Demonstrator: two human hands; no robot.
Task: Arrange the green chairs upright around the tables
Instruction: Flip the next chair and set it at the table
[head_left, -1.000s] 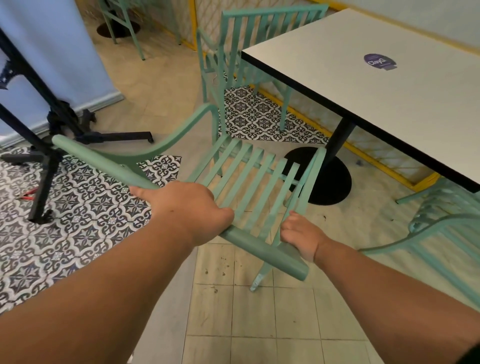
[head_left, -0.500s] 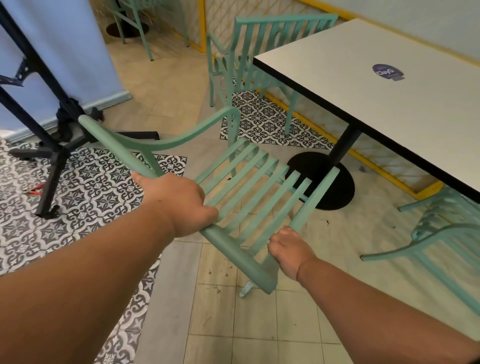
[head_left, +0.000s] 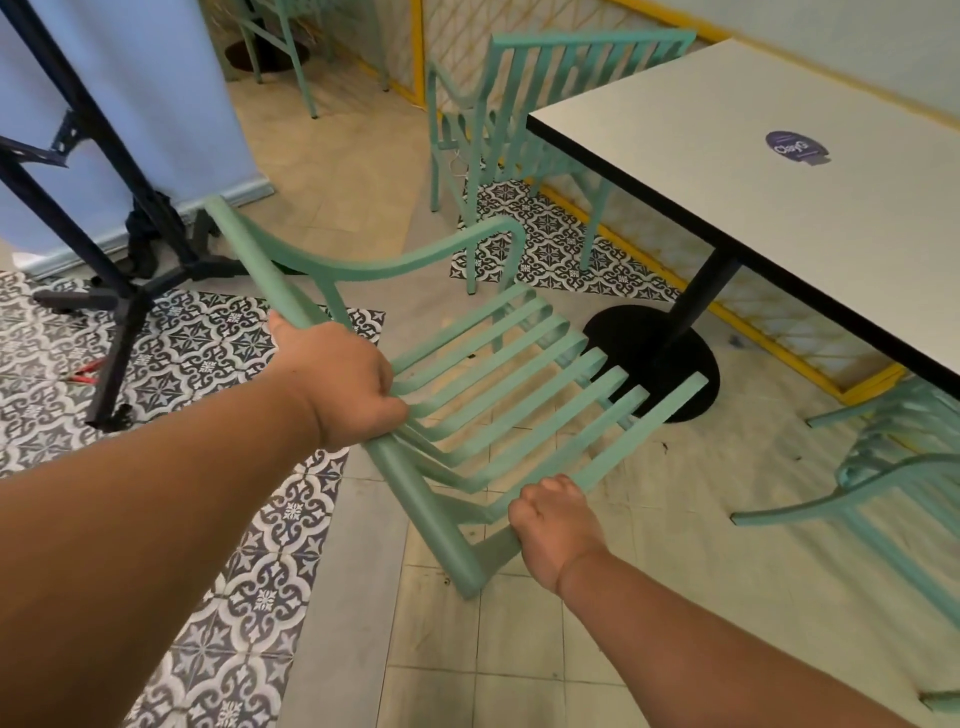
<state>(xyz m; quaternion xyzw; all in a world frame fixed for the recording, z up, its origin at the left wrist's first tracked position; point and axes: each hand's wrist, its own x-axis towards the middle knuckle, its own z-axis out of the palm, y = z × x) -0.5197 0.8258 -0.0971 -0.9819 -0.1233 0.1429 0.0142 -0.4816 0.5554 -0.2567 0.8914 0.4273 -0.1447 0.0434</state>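
Tiled floor beside table: left hand and right hand grip closed on tilted green chair.

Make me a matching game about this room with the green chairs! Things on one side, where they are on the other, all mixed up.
Things:
1. tilted green slatted chair
2. upright green slatted chair
3. round purple sticker
4. black round table base

Places:
A. on the white tabletop
B. on the floor under the table
C. standing at the table's far end
D. gripped by the left hand and right hand

Pairs: 1-D, 2-C, 3-A, 4-B
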